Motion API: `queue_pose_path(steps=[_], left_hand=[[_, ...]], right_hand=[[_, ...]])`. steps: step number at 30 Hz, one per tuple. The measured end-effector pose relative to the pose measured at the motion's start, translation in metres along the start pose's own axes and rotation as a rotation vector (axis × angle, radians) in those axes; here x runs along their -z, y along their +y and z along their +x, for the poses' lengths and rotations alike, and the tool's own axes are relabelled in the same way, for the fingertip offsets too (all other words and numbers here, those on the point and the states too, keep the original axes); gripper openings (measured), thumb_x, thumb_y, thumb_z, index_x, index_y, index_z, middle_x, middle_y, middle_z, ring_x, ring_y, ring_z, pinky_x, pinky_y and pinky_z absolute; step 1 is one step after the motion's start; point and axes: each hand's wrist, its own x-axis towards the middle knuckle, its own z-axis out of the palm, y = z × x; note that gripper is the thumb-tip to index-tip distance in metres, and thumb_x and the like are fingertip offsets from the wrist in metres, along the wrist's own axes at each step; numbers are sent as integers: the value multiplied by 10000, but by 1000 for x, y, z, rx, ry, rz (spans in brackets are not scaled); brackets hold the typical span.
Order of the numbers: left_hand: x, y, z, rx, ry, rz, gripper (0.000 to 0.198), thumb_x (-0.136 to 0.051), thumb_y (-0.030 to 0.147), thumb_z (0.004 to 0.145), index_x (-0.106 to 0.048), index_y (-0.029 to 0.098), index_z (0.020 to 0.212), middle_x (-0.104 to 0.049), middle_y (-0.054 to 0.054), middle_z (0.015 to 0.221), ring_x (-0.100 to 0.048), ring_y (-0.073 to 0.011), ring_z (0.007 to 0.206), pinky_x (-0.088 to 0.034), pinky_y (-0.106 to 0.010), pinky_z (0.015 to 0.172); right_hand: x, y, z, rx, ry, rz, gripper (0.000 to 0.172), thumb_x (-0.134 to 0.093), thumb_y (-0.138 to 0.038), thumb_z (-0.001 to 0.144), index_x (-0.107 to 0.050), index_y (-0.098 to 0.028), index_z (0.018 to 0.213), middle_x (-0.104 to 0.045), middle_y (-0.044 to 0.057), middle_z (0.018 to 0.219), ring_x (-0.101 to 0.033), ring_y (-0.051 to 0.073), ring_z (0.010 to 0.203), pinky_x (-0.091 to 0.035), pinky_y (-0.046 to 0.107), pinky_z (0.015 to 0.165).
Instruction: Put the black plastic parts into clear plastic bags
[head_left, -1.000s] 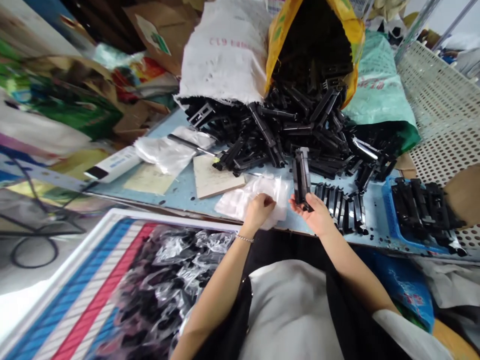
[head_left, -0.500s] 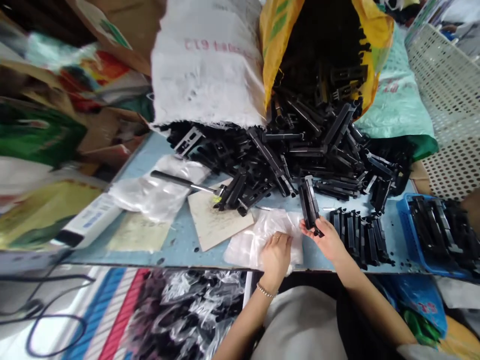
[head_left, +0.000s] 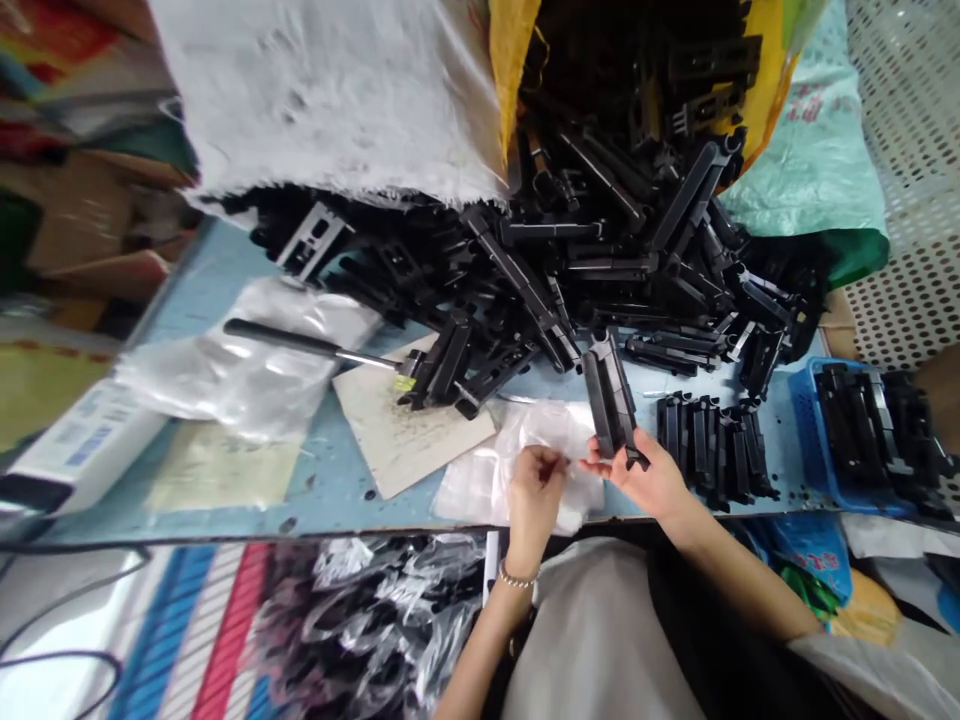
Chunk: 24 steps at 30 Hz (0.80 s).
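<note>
In my right hand [head_left: 651, 478] is a long black plastic part [head_left: 609, 395] with a channel down its length, tilted with its far end away from me. My left hand [head_left: 537, 490] has its fingers curled and pinched at the stack of thin clear plastic bags [head_left: 480, 475] on the table edge. The bag's edge at the fingertips is hard to make out. Right of the held part, several like black parts stand in a row [head_left: 716, 450]. A big loose heap of them [head_left: 517, 280] lies beyond both hands.
A white woven sack [head_left: 337, 100] and a yellow sack [head_left: 514, 60] stand behind the heap. A blue basket [head_left: 814, 440] of black parts is at the right. Left lie a beige board [head_left: 409, 440], a black-handled tool [head_left: 285, 337], plastic bags [head_left: 202, 375] and a white box [head_left: 86, 440].
My left hand has gone from lying spread on the bags to a curled pinch over them. My right hand still holds the black part. The view has shifted.
</note>
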Motion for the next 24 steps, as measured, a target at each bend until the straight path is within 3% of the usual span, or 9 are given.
queue_pose_path(steps=[3,6,9,13,15,17,21,24], left_hand=[[8,7,1,-254,-29,161,210,-487,90,870,-663,203,851,-725,-52,917,-700,-181,876,-567,-307,800],[20,26,2,-428,-153,534,333,-475,36,866,-738,214,967,-740,-73,1107,-701,-208,971,-567,-340,879],[27,49,7,-424,-209,854,292,-531,78,887,-757,200,1027,-740,-96,1090,-699,-249,960,-581,-376,860],[28,66,18,-357,-336,1044,398,-437,12,885,-761,170,1051,-705,-136,1195,-710,-264,1007,-605,-366,814],[29,64,23,-322,-353,1009,502,-420,-10,859,-715,179,1218,-662,-132,1317,-713,-251,1052,-612,-353,842],[32,56,27,-312,-312,870,613,-444,-5,824,-620,182,1380,-616,-128,1404,-686,-248,1155,-599,-355,943],[38,29,32,-320,-249,553,709,-501,25,745,-565,160,1438,-609,-139,1410,-667,-227,1178,-594,-330,967],[43,16,27,-314,-182,486,688,-530,68,770,-548,152,1453,-583,-167,1447,-681,-221,1134,-605,-339,940]], right_hand=[[4,6,9,7,25,-62,400,-820,-556,772,-755,-205,952,-779,51,928,-724,228,881,-565,410,911],[14,10,16,64,76,-155,360,-827,-535,770,-757,-223,934,-779,32,911,-723,209,875,-555,366,899],[21,9,20,86,65,-225,358,-842,-536,742,-746,-232,904,-777,29,902,-721,214,851,-559,349,820],[23,3,16,69,88,-233,385,-867,-532,689,-722,-224,868,-773,20,867,-724,214,818,-558,327,754],[26,-1,3,77,79,-194,373,-862,-513,695,-717,-224,882,-773,13,868,-725,209,824,-568,327,769],[31,-4,-18,28,-21,-125,373,-803,-538,758,-714,-212,915,-763,18,832,-715,202,762,-581,349,769],[46,7,-51,-360,-267,23,487,-635,-631,863,-710,-155,936,-682,18,658,-597,167,525,-569,367,635],[53,21,-53,-558,-244,87,529,-653,-634,844,-720,-115,919,-611,-8,570,-480,111,441,-511,292,541]])
